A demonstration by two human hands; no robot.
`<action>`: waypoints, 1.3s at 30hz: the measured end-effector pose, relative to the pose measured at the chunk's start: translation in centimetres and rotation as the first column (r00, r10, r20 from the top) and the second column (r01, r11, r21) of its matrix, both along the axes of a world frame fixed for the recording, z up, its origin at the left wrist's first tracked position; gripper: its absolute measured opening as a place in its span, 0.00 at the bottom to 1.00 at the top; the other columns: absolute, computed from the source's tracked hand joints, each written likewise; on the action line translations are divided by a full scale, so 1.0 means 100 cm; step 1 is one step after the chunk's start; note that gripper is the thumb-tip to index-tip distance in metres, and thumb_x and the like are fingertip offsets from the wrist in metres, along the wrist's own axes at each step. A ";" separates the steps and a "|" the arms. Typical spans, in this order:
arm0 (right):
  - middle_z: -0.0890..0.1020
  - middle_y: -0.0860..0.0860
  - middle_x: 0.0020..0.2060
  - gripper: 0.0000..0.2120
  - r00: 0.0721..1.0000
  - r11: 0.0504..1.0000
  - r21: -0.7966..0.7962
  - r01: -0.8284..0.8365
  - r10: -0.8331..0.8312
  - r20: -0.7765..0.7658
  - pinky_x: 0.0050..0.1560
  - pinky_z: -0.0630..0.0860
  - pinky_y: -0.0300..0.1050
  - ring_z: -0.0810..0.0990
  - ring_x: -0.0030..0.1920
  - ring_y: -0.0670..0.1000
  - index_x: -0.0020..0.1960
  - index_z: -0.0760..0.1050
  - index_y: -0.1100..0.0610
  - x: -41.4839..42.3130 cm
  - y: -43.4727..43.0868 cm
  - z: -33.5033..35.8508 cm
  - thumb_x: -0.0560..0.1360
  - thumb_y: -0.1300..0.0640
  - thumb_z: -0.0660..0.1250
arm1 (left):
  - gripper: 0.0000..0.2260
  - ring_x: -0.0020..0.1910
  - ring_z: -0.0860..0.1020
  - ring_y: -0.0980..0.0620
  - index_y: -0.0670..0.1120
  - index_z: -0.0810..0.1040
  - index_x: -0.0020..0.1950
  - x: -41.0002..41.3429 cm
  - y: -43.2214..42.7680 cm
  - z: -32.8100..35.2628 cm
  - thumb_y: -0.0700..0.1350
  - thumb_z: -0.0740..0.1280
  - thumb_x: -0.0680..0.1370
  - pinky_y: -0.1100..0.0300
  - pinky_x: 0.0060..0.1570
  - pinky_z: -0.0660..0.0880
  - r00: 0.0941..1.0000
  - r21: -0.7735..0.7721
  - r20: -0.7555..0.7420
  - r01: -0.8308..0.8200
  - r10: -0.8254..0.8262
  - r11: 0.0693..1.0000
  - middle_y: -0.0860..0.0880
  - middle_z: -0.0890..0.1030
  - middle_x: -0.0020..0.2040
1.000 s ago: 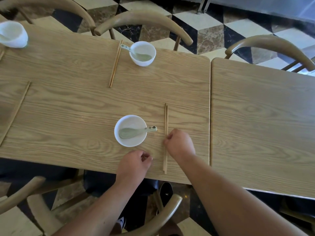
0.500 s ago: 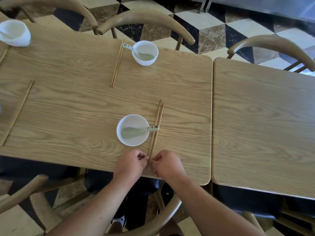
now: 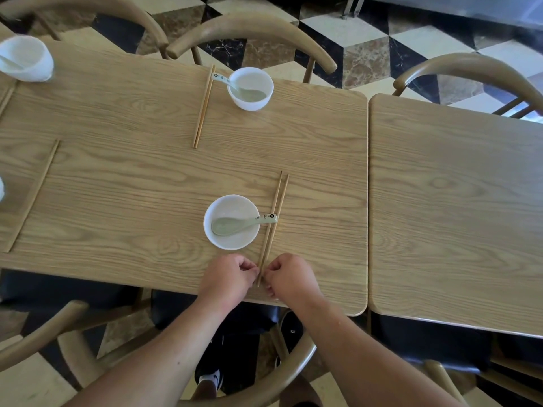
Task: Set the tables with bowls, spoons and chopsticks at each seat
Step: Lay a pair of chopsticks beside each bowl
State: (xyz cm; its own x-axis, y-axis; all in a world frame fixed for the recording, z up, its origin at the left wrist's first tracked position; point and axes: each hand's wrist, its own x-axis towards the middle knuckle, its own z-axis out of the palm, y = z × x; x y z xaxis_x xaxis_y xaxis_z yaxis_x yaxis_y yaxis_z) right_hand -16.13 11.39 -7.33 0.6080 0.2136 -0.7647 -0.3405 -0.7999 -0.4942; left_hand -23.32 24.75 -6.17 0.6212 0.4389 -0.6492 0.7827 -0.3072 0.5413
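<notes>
A white bowl (image 3: 232,207) with a pale green spoon (image 3: 235,224) in it stands near the front edge of the left wooden table (image 3: 117,177). A pair of wooden chopsticks (image 3: 277,201) lies just right of the bowl, slanting up to the right, passing under the spoon's handle tip. My left hand (image 3: 227,279) and my right hand (image 3: 289,277) sit on either side of the chopsticks' near ends, fingers curled and pinching them. A second bowl with spoon (image 3: 250,89) and chopsticks (image 3: 203,107) lie at the far seat.
Another white bowl (image 3: 25,58) stands at the far left, and one more chopstick pair (image 3: 33,195) lies at the left. The right table (image 3: 458,207) adjoins the left one. Curved wooden chairs (image 3: 252,27) surround both tables, one right below my arms.
The chopsticks went from lying straight to slanting against the bowl. My right hand slid down to their near ends and my left hand came in beside it; both now pinch those ends.
</notes>
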 end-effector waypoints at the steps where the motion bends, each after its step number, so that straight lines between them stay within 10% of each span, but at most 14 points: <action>1: 0.88 0.53 0.34 0.09 1.000 1.000 -0.004 -0.008 0.008 0.006 0.45 0.88 0.60 0.89 0.39 0.57 0.42 0.81 0.53 0.000 0.000 0.000 0.65 0.53 0.66 | 0.06 0.36 0.85 0.55 0.54 0.85 0.40 0.000 0.000 0.000 0.49 0.74 0.78 0.53 0.44 0.83 1.000 0.004 0.005 0.001 -0.001 1.000 0.58 0.86 0.32; 39: 0.88 0.51 0.40 0.04 0.992 0.996 -0.017 -0.090 0.092 0.087 0.49 0.87 0.57 0.88 0.44 0.56 0.47 0.81 0.52 0.000 0.003 -0.005 0.75 0.56 0.67 | 0.05 0.40 0.84 0.58 0.55 0.85 0.45 -0.007 -0.005 -0.005 0.52 0.74 0.80 0.58 0.41 0.78 1.000 0.048 0.019 0.001 -0.002 0.999 0.57 0.86 0.35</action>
